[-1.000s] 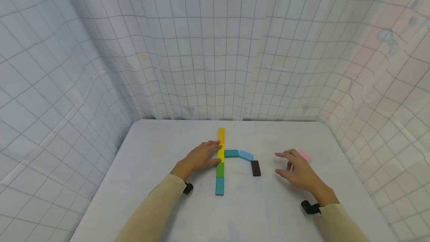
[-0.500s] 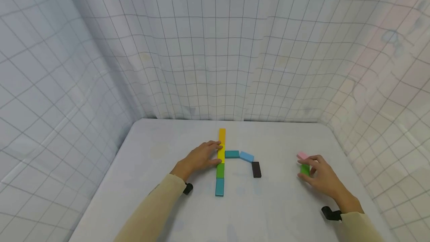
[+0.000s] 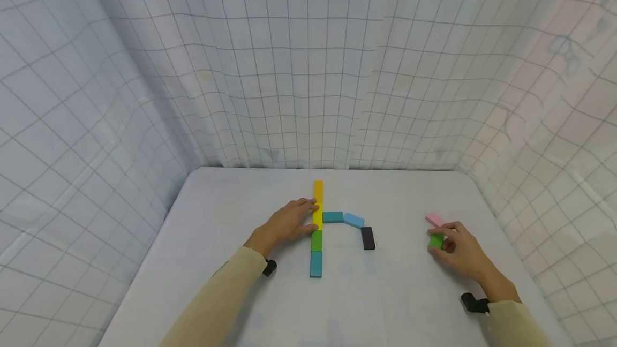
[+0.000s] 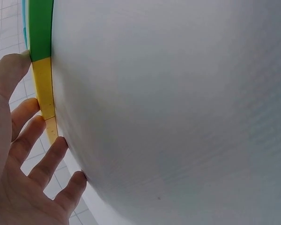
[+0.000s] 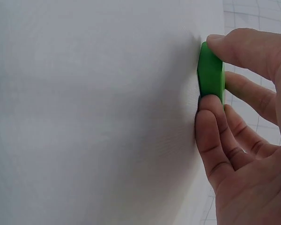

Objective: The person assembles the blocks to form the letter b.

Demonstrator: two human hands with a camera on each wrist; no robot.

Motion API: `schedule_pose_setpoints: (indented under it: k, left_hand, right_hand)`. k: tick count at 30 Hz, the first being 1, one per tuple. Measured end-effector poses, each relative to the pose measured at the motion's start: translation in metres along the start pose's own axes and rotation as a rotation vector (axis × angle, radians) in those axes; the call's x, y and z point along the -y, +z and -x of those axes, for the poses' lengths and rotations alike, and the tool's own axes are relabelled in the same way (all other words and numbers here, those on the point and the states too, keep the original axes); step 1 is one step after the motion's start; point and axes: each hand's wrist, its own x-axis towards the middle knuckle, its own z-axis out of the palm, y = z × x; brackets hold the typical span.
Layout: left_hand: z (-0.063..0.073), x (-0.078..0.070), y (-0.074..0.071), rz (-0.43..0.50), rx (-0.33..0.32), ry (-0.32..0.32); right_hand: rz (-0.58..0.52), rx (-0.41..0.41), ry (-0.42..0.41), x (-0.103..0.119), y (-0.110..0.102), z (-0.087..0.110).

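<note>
- The person's right hand (image 3: 460,248) is gripping a loose green block (image 3: 436,241), thumb bracing one end and fingertips curling at the other, over on the right side of the white table (image 3: 395,293).
- From here I'm not able to tell whether that block is touching the tabletop.
- A pink block (image 3: 435,219) is lying at a slant just beyond it, close by the fingers.
- The left hand (image 3: 287,221) is holding nothing; its fingers are spreading loosely, and fingertips are touching a yellow block (image 3: 317,218) while the thumb is resting near its nearer end.
- That yellow block is sitting in a straight column: an amber block (image 3: 318,189) is lying at the far end, and a set green block (image 3: 316,241) and then a long teal block (image 3: 315,265) are following on the near side.
- A crosswise teal block (image 3: 332,217) is branching right from the yellow one.
- A light blue block (image 3: 354,220) is angling off after it, and a black block (image 3: 368,238) is pointing back toward the person.
- White gridded cloth (image 3: 308,68) is hanging behind the table.
</note>
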Motion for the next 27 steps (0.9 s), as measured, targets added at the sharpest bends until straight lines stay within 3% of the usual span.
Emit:
schedule_pose_setpoints:
  k: [10, 19, 27]
  left_hand:
    - [-0.0019, -0.0015, -0.0019, -0.021, 0.016, -0.002]
    - [-0.0031, -0.0010, -0.0032, -0.018, 0.014, -0.011]
    - [0.0009, -0.0032, -0.0056, -0.007, 0.010, -0.003]
  right_hand:
    - [-0.012, 0.027, 0.016, 0.0017, -0.0028, 0.0004]
    - [0.000, 0.092, 0.092, 0.0074, -0.0050, -0.0035]
    - [0.034, 0.119, 0.067, 0.0069, -0.0065, -0.0011]
